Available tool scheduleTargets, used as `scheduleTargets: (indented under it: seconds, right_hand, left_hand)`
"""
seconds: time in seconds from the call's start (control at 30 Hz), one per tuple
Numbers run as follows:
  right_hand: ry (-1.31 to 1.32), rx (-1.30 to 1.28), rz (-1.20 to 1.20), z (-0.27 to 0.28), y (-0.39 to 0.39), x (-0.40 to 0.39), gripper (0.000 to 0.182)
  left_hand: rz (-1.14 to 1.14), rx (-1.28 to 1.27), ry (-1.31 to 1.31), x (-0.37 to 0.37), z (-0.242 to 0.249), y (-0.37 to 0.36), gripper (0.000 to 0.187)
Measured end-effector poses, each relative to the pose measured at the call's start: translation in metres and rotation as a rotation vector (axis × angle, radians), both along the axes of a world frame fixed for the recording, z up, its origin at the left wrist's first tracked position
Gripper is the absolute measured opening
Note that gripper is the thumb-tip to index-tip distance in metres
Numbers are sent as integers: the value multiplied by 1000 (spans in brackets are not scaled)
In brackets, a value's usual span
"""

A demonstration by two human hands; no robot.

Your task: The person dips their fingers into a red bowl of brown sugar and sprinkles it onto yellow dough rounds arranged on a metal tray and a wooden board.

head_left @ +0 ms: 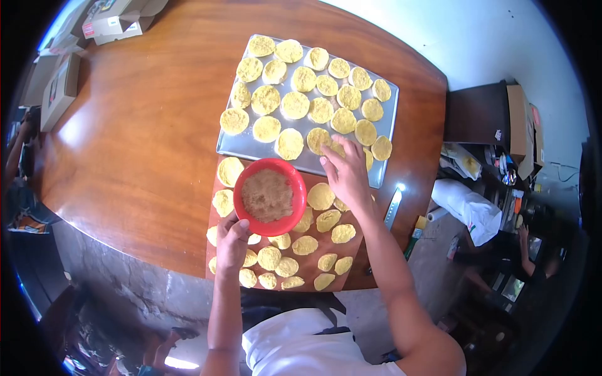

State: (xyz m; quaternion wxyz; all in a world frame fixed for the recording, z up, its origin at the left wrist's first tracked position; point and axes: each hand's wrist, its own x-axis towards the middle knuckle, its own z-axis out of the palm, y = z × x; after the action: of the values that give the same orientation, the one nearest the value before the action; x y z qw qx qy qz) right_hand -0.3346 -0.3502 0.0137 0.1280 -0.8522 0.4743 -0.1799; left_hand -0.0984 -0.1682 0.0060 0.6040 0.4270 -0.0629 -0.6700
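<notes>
Your left hand grips the bowl of crumbs; your right hand, loosely open at the rounds on the tray, seems mid-sprinkle, calling for an even scatter.

Left hand: left of centre, gripping, thumb uppermost
Left forearm: near vertical, from bottom edge
Right hand: mid-frame, fingers loosely extended
Right arm: slants up-left from lower right

Single head-worn view, forward and down onto nearby table
</notes>
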Motion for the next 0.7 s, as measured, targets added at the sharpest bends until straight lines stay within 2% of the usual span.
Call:
scheduleTargets:
  seconds: [0.2, 0.3, 0.53, 0.6, 0.7]
  right_hand:
    - [257, -1, -8, -21, -11, 7, 49]
    - [227, 7, -3, -24, -13, 13, 52]
    - [199, 52, 23, -23, -15, 16, 52]
    - [228, -28, -57, -27, -21, 8, 51]
    - [249, 7, -47, -23, -21, 2, 49]
  left_hand:
    - [39, -4, -31, 5, -3, 2, 49]
    - [17, -5, -14, 7, -3, 3, 49]
    - [32, 5, -26, 6, 1, 3, 50]
    - [35, 10, -33, 9, 0, 3, 50]
    - [23, 3, -19, 10, 0, 6, 52]
